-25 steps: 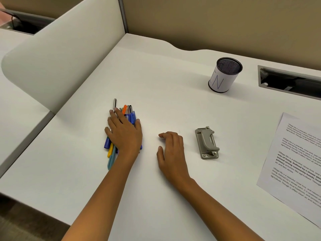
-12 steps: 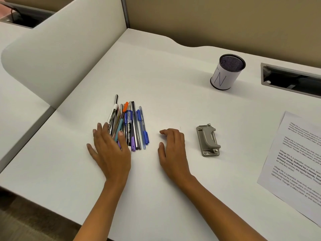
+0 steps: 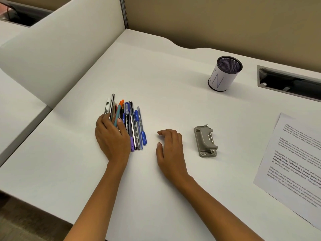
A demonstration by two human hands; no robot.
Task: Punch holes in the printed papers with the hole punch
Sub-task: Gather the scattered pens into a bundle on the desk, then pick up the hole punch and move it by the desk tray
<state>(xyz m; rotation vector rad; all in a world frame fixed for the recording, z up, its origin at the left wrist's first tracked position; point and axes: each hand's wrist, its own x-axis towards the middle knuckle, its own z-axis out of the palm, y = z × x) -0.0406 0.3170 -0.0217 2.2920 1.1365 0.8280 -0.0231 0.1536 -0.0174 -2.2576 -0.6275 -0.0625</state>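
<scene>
In the head view, the hole punch [image 3: 205, 140] looks like stiff, weighty metal, best gripped across its base and lever. The printed papers [image 3: 291, 164] are light and floppy, best lifted by an edge. The hole punch sits just right of the right hand [image 3: 171, 148], which rests loosely curled and empty. The papers lie farther right. The left hand [image 3: 112, 136] curls round several pens [image 3: 132, 126].

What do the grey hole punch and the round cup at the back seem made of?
The hole punch looks like matte grey metal, possibly plastic; its shiny screws are clearly metal. The cup looks like dark wire mesh, fine holes showing at the rim, wrapped in white paper.
</scene>
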